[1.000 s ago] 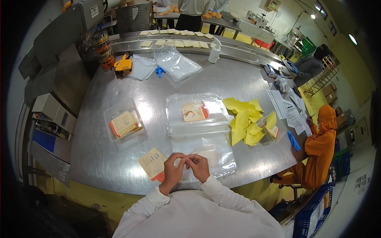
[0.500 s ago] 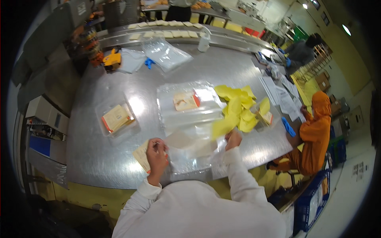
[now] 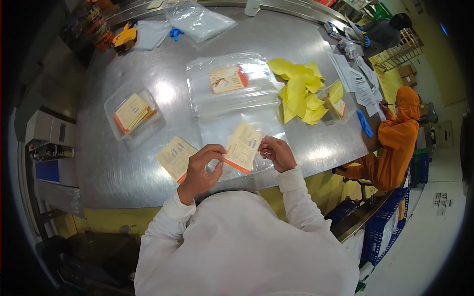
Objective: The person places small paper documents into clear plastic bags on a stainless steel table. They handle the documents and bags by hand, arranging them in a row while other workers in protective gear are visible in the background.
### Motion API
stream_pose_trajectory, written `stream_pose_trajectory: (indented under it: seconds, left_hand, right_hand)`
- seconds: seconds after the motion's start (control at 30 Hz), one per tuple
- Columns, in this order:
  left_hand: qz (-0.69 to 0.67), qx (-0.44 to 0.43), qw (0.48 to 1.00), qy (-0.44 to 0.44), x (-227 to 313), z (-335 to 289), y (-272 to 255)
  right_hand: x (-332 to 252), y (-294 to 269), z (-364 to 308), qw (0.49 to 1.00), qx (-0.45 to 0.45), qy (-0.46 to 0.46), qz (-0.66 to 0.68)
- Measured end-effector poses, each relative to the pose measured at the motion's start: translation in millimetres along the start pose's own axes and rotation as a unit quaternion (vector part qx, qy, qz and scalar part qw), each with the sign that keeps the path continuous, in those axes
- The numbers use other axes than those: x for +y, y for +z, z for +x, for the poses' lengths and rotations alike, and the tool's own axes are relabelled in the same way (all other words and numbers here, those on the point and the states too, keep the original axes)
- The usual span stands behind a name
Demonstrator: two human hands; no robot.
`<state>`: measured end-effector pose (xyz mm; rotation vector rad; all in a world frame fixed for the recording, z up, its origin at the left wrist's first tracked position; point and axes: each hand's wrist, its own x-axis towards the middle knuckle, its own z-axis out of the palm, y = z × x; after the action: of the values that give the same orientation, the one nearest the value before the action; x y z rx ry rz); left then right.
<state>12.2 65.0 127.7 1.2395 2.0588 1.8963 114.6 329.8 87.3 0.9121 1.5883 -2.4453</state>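
The left hand (image 3: 201, 171) pinches a card (image 3: 243, 147) above the nearer plastic bags (image 3: 232, 106), partly hiding them; the right hand (image 3: 279, 154) curls by its edge, whether gripping I cannot tell. Beyond the bags, a bottle (image 3: 252, 7) is cut off.

No wording or number is sharp enough to read. Small dark print marks the held card (image 3: 242, 147) above its orange strip, and another card (image 3: 173, 157) beside it on the worktop (image 3: 123, 177). Unreadable print also shows on the cards (image 3: 131, 111) in the clear tub (image 3: 110, 105), the papers (image 3: 362, 90) and a notice (image 3: 441, 200).
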Motion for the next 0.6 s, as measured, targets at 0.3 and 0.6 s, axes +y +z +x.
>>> stream_pose_trajectory:
  seconds: [0.3, 0.6]
  left_hand:
    - [-0.017, -0.061, 0.997, -0.04, -18.7, -0.7, 1.1]
    - [0.138, -0.072, 0.974, -0.163, -82.2, -17.9, 44.9]
  right_hand:
    - [12.2, -17.8, 6.0, 0.987, -0.001, -0.086, -0.133]
    - [53.2, -38.3, 36.4, 0.956, 0.185, -0.164, -0.161]
